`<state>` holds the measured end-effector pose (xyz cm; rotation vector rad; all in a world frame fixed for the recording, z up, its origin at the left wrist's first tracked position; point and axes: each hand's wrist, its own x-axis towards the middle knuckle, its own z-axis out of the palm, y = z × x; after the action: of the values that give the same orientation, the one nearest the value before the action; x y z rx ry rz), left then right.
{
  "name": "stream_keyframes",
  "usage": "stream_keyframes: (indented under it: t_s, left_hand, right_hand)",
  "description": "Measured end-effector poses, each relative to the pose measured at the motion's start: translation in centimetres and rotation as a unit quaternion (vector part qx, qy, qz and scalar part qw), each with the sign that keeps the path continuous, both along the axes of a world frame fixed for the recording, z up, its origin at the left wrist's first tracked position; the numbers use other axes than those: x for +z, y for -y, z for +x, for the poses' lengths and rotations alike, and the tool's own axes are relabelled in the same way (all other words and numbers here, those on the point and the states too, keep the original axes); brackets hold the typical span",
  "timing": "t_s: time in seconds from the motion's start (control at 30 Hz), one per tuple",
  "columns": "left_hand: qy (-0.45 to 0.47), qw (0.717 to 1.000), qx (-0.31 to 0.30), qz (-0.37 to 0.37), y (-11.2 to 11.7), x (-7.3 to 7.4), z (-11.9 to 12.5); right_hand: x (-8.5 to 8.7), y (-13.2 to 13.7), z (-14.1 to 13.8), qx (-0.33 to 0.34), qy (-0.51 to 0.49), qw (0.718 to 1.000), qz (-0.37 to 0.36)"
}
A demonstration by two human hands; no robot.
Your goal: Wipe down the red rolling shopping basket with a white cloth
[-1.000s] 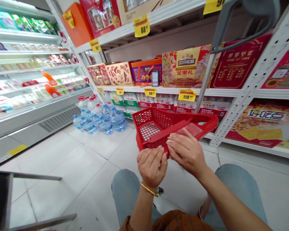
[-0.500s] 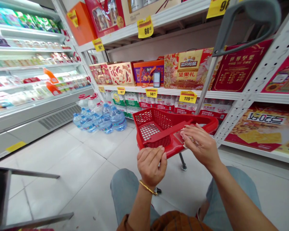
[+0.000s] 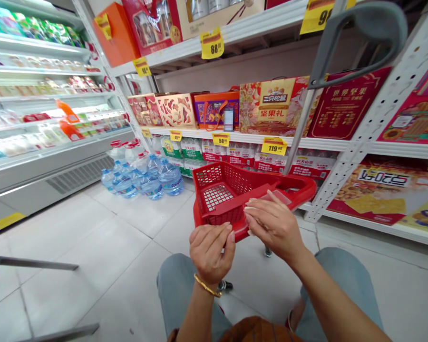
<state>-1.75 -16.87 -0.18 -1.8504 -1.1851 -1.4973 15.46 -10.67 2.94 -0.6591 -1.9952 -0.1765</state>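
A red plastic shopping basket cart [image 3: 231, 187] with perforated sides stands in front of my knees. A flat red panel [image 3: 248, 202] spans its near part. My left hand [image 3: 213, 251], with a gold bracelet on the wrist, has its fingers curled and thumb pressed at the near left corner of the cart's rim. My right hand [image 3: 274, 227] is on the near rim, fingers bent and pressed together; whatever may be under them is hidden. A metal pole [image 3: 300, 130] with a grey looped handle [image 3: 323, 61] rises from the cart's right end.
Shelves [image 3: 253, 136] with gift boxes [image 3: 274, 107] and bottle packs stand ahead. Large blue water bottles [image 3: 169, 175] sit on the floor at left, before a refrigerated display [image 3: 60, 166]. A dark metal frame [image 3: 35, 263] juts in at lower left; shelf post [image 3: 365, 116] right.
My right hand has slid left along the near rim, closer to my left hand. My left hand stays at the corner. The whole view has shifted slightly.
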Motion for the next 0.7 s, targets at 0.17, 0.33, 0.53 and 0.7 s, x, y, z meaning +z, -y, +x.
stream_keyframes:
  t_s: [0.17,0.33,0.53,0.7]
  left_hand:
    - [0.005,1.000,-0.005,-0.003,0.1,0.1,-0.2]
    - [0.012,1.000,-0.013,-0.001,0.0,0.1,-0.4]
    - [0.018,1.000,-0.025,-0.001,0.1,0.1,-1.2]
    - [0.030,0.999,-0.026,0.000,0.2,-0.1,-2.7]
  right_hand:
    - [-0.3,-1.0,1.3,-0.009,-0.010,1.000,-0.010]
    - [-0.7,-2.4,3.0,-0.028,-0.013,0.999,-0.031]
    - [-1.1,-3.0,3.8,-0.040,-0.023,0.998,-0.036]
    - [-1.0,-1.8,2.3,-0.054,-0.021,0.998,-0.021]
